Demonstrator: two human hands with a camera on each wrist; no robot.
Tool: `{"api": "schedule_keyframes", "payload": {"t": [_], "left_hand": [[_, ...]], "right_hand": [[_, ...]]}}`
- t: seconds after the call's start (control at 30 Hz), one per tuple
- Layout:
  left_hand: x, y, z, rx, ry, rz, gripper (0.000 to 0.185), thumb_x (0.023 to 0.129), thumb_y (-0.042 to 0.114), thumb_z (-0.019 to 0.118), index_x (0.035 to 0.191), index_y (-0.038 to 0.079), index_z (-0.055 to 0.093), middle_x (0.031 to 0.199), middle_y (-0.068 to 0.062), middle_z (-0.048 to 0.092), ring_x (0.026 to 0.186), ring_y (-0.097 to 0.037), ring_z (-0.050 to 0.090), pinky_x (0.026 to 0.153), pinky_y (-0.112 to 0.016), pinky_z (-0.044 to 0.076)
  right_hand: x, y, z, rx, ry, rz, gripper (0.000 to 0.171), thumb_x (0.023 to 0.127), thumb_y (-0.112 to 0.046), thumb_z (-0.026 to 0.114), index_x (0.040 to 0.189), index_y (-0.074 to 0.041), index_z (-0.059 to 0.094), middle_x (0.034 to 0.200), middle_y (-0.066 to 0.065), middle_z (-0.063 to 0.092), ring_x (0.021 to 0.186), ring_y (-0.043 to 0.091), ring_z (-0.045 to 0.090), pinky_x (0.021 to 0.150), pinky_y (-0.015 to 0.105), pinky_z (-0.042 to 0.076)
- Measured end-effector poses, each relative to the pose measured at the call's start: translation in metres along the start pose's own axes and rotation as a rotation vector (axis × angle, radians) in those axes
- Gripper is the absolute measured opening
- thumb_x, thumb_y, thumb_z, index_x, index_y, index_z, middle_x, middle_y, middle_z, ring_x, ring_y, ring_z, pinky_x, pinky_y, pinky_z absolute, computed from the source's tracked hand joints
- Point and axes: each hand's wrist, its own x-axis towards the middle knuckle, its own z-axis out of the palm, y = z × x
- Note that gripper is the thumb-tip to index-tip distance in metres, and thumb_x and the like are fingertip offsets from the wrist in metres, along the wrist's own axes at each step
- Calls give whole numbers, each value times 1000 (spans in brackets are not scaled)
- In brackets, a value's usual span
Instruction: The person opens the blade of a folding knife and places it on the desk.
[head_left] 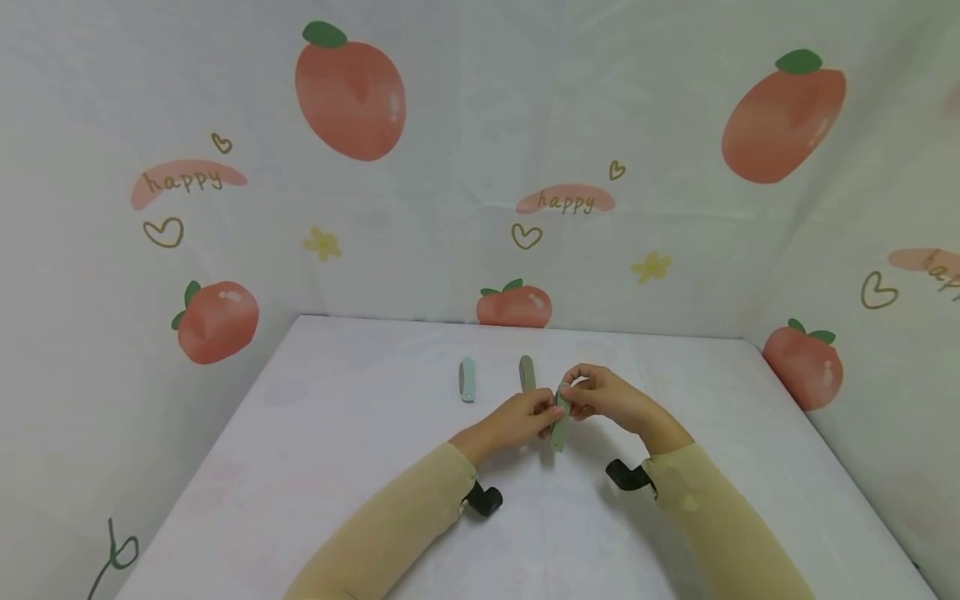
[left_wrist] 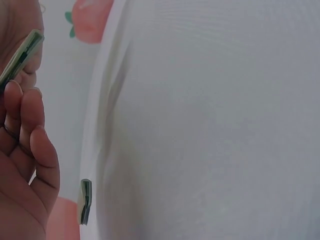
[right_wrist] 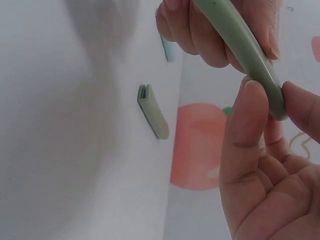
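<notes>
Both hands hold one slim, pale green folding handle (head_left: 558, 433) above the white table. A dark slot runs along its edge in the left wrist view, where part of it leaves the frame. The left hand (head_left: 522, 416) grips its middle between thumb and curled fingers. Pinched between the right thumb and fingertips is the handle's rounded upper end, and the right hand (head_left: 603, 393) reaches in from the right. In the right wrist view, that rounded end of the green handle (right_wrist: 252, 62) shows between the right fingertips, with the left fingers wrapped behind it.
An olive-green handle (head_left: 527, 372) of similar shape lies just behind the left hand. Farther left lies a mint-blue one (head_left: 468, 380). The white-covered table (head_left: 360, 400) meets a fruit-printed cloth backdrop (head_left: 450, 167). Black wrist mounts (head_left: 628, 476) stick out below the sleeves.
</notes>
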Motion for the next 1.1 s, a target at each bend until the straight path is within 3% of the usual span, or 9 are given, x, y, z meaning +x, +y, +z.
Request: {"api": "schedule_keyframes", "payload": {"t": [0.3,0.63,1.1], "left_hand": [[-4,1,0,0,-4,31,25,107,28,49,90,11,57,72,3,63,68,-7,59,66,-23,47],[-4,-2,4,-45,58,59,24,108,18,46,89,8,57,71,2,58,70,-7,58,68,-24,48],[-1,-4,6,-90,98,80,25,108,20,46,90,7,57,71,3,58,69,-6,56,65,-23,46]], "right_hand": [[-2,0,1,-7,-25,-25,24,103,-13,58,113,7,50,87,5,68,76,16,63,75,31,55],[-4,2,3,2,-42,-63,28,104,-13,55,117,12,52,92,14,69,76,15,62,74,30,54],[-5,5,0,40,-32,-53,26,104,-15,55,117,8,52,89,7,66,79,16,60,75,29,54]]}}
